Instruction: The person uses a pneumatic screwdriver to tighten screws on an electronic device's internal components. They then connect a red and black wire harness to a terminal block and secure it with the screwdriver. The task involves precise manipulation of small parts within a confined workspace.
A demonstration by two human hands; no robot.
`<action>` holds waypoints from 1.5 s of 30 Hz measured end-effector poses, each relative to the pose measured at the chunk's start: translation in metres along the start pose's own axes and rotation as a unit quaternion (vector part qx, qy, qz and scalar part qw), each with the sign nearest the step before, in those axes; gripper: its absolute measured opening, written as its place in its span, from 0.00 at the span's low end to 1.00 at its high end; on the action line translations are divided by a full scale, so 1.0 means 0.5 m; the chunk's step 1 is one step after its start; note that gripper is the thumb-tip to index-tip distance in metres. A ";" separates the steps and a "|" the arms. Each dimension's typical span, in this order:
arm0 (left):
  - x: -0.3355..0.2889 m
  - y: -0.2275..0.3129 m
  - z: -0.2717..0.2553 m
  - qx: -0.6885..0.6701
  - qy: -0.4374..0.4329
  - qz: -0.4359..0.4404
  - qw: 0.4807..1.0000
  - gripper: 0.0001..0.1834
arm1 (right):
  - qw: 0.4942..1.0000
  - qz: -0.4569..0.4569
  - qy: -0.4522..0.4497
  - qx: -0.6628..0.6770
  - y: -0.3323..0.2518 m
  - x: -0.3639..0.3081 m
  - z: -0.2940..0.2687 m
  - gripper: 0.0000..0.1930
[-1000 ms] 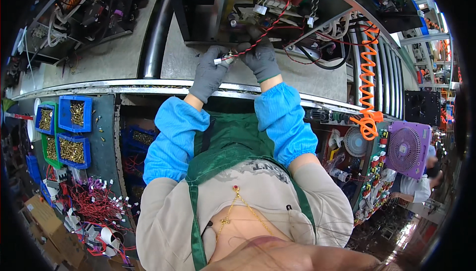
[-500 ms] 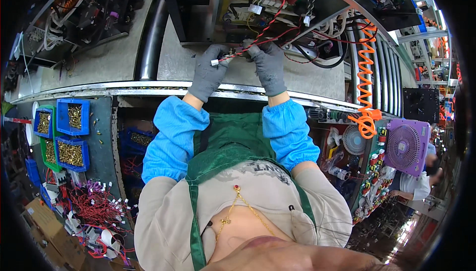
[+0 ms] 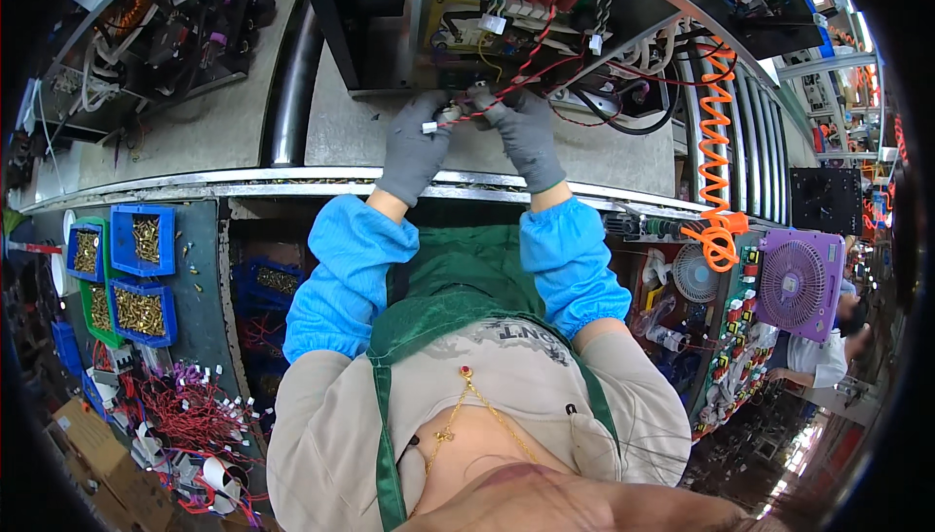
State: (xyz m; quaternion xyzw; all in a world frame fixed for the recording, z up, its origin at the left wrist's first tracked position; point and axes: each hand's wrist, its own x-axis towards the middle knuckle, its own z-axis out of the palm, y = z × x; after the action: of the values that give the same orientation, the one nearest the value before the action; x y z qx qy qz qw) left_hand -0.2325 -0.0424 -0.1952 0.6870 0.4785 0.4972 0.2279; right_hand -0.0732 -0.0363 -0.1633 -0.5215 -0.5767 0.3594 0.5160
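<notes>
At twelve o'clock above the worktop, the gloved left hand has its grip clenched on a white plug ending a red wire. Just beside it, the gloved right hand pinches that wire. Farther at twelve stands the open machine.

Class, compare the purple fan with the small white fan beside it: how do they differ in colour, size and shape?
The purple fan has a square purple housing; the white fan is round and pale. The purple fan looks larger than the white fan. The purple fan sits further right, the white fan nearer the person. Both have round grilles.
</notes>
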 end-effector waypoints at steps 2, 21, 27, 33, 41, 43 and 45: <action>-0.003 0.006 -0.012 -0.053 -0.006 -0.051 0.997 0.13 | 0.973 -0.164 -0.001 -0.165 0.032 0.033 -0.011 0.07; 0.006 0.001 0.005 -0.091 0.032 -0.057 0.994 0.11 | 0.761 -0.314 -0.140 -0.550 0.183 0.148 0.060 0.10; 0.005 0.012 -0.010 -0.095 0.013 -0.071 0.993 0.11 | 0.756 -0.332 -0.142 -0.546 0.199 0.131 0.055 0.11; -0.002 -0.005 0.005 -0.189 0.034 -0.098 0.976 0.13 | 0.747 -0.364 -0.175 -0.528 0.183 0.119 0.022 0.11; 0.003 0.023 -0.014 -0.128 -0.003 -0.116 0.985 0.16 | 0.728 -0.348 -0.142 -0.574 0.179 0.120 0.010 0.10; 0.002 0.021 -0.015 -0.133 -0.009 -0.106 0.985 0.16 | 0.728 -0.338 -0.112 -0.585 0.210 0.116 0.018 0.10; 0.001 0.009 -0.009 -0.120 -0.002 -0.078 0.990 0.16 | 0.776 -0.274 -0.097 -0.560 0.208 0.113 0.025 0.10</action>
State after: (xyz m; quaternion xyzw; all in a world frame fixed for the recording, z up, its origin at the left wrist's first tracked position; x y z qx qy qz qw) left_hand -0.2345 -0.0447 -0.1899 0.6163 0.4668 0.5306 0.3474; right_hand -0.0570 0.0410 -0.2527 -0.5003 -0.8419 -0.1347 0.1509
